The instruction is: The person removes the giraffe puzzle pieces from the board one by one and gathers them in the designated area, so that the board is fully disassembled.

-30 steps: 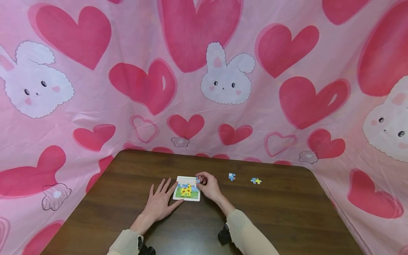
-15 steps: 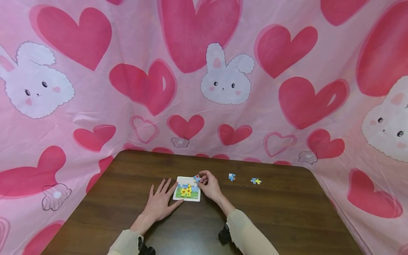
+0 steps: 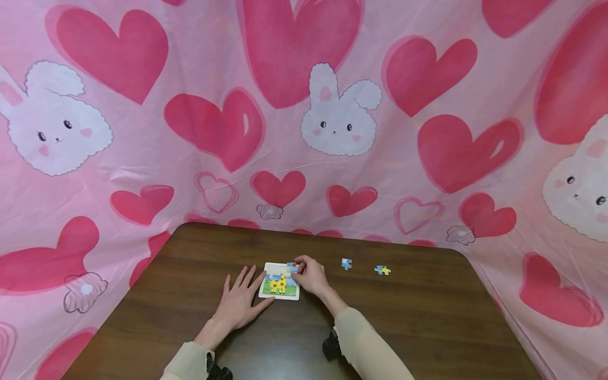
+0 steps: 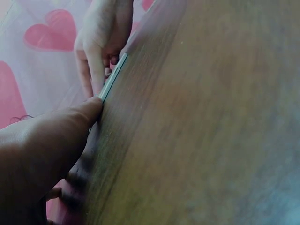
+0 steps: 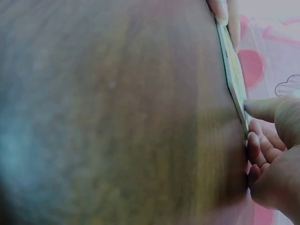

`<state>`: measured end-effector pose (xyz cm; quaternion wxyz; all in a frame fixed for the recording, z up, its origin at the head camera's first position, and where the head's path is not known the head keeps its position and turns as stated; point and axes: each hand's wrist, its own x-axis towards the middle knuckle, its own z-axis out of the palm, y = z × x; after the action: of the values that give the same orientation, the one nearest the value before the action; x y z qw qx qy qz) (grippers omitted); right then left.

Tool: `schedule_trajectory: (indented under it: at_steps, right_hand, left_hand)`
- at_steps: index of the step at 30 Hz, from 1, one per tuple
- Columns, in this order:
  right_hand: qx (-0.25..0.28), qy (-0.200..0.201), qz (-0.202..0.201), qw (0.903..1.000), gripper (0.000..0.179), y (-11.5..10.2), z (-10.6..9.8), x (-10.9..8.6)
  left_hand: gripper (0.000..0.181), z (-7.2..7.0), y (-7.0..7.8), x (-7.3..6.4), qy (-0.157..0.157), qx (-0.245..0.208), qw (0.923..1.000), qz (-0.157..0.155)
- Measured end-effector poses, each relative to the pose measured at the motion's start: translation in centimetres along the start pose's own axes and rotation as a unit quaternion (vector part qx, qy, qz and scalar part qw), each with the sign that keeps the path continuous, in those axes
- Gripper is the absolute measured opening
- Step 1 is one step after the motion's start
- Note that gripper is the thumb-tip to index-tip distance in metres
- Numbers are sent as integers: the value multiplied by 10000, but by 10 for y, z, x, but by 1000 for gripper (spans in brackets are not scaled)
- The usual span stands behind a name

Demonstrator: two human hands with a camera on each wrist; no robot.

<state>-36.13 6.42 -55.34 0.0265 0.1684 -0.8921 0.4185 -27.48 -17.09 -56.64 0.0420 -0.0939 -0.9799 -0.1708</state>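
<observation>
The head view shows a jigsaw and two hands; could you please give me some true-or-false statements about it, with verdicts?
1. The left hand touches the white-framed giraffe jigsaw. True.
2. The right hand is at the jigsaw's lower left corner. False: it pinches a blue piece with a red spot at the upper right corner.
3. Three loose pieces lie to the right of the right hand. False: two do, a blue-and-white piece and a blue-and-yellow piece.
4. Beige fabric sleeves cover both forearms. True.
5. The table is white. False: it is brown with wood grain.
</observation>
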Motion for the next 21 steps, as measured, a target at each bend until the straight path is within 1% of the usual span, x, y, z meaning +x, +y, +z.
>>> schedule_trajectory:
  at_steps: [5, 6, 8, 12, 15, 21]
  right_hand:
    - [172, 41, 147, 9997, 37, 8, 4, 5]
    - [223, 77, 150, 9996, 35, 9, 5, 6]
    - [204, 179, 30, 9996, 33, 11, 6, 5]
    - [-136, 318, -170, 9993, 31, 3, 4, -2]
    - [-303, 435, -161, 9985, 30, -2, 4, -5]
    - [-192, 509, -83, 9985, 32, -6, 6, -7]
  left_hand:
    - [84, 0, 1, 0, -69, -37, 10000, -27]
    - [84, 0, 1, 0, -79, -51, 10000, -30]
    - [84, 0, 1, 0, -95, -76, 9999, -38]
    - [84, -1, 1, 0, -94, -77, 9999, -33]
    - [84, -1, 1, 0, -62, -52, 10000, -31]
    - [84, -1, 0, 0, -46, -43, 10000, -25]
